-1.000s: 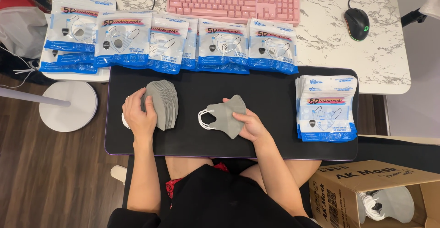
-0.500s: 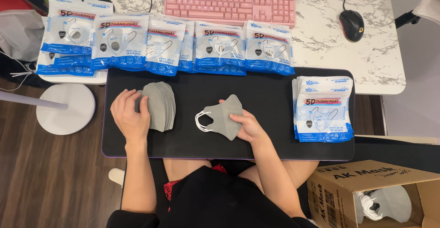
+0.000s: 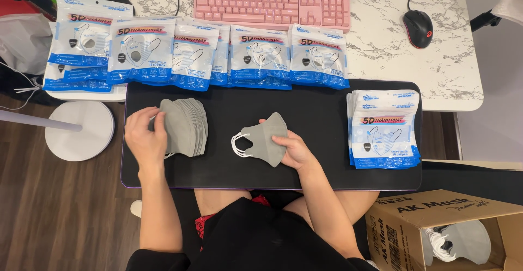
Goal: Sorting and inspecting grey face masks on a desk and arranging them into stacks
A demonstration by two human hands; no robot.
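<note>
My left hand (image 3: 144,139) rests on a fanned stack of grey masks (image 3: 184,126) at the left of the black mat (image 3: 321,118), fingers curled at its edge, prob. steadying it. My right hand (image 3: 296,150) pins a smaller pile of grey masks (image 3: 261,138) mid-mat, ear loops pointing left, fingers flat on top, not pinching. Sealed mask packets (image 3: 261,55) line the mat's far edge; another pile of packets (image 3: 384,129) sits to the right, w/ a cardboard box (image 3: 436,230) below.
</note>
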